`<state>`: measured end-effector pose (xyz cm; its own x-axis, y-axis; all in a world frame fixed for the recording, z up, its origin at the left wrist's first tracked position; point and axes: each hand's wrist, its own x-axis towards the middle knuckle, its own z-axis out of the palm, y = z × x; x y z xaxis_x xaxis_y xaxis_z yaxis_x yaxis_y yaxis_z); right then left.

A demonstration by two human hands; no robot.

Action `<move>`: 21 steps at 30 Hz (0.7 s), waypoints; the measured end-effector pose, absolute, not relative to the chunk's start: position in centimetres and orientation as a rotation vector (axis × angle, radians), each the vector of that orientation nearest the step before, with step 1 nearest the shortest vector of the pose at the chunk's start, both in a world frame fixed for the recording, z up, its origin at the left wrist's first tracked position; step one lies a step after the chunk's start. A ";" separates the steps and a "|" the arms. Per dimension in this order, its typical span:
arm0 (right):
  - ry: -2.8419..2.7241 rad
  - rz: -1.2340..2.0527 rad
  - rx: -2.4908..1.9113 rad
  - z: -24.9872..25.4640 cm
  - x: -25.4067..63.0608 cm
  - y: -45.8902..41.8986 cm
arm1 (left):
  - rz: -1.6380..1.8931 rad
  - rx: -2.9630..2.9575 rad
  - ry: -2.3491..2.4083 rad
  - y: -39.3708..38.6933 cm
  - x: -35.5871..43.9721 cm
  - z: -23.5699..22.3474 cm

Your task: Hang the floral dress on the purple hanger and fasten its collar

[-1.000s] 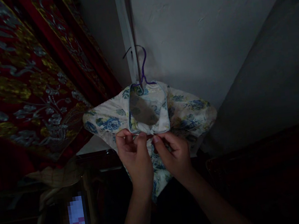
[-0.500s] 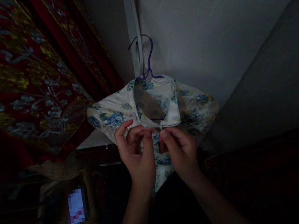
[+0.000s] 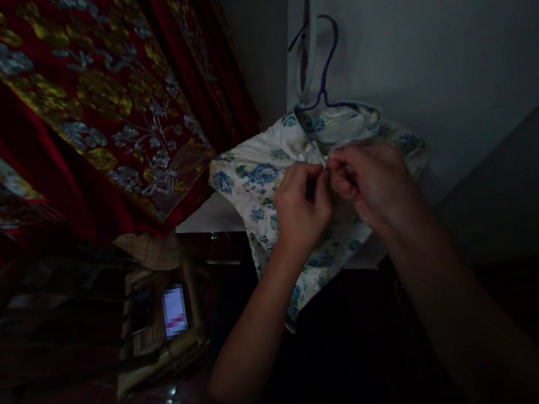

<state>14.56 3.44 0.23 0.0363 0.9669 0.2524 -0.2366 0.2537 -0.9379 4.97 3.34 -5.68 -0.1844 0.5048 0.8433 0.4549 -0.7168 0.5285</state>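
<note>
A white shirt with blue flowers (image 3: 260,176) hangs on a purple hanger (image 3: 330,60), its collar at the top. My left hand (image 3: 302,201) pinches the shirt's front edge just below the collar. Right beside it, my right hand (image 3: 371,177) has its fingers closed at the same spot, gripping the other side of the front opening. A small pale bit shows between the fingertips of both hands; it is too small and dark to make out. Both hands hide much of the shirt's front.
A red cloth with gold and silver embroidery (image 3: 103,91) hangs on the left. Below it stands a bamboo chair (image 3: 161,357) with a lit, blurred screen (image 3: 174,310) on it. A pale wall (image 3: 445,23) rises behind the shirt. White straps (image 3: 308,16) hang by the hanger.
The view has shifted, so shirt and hanger sit further right and higher. My left hand's spread fingers have curled in, and both hands now meet closely at the front opening. The collar opening looks flatter.
</note>
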 end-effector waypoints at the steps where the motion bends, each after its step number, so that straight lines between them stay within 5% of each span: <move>1: -1.114 1.122 -0.854 0.6 14.4 3.9 | 2.071 1.996 1.176 3.6 4.9 -5.5; 13: -1.109 1.085 -0.877 -1.8 14.8 4.3 | 1.962 2.080 1.153 4.0 4.3 -6.4; 21: -1.282 0.817 -0.819 -2.4 15.8 4.0 | 1.765 2.485 0.956 4.8 2.1 -1.7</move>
<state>15.81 3.98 -2.40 0.1046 0.8744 0.4738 -0.0604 0.4811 -0.8746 2.11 4.78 -1.70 0.2107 0.4363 0.8748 0.4947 -0.8194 0.2895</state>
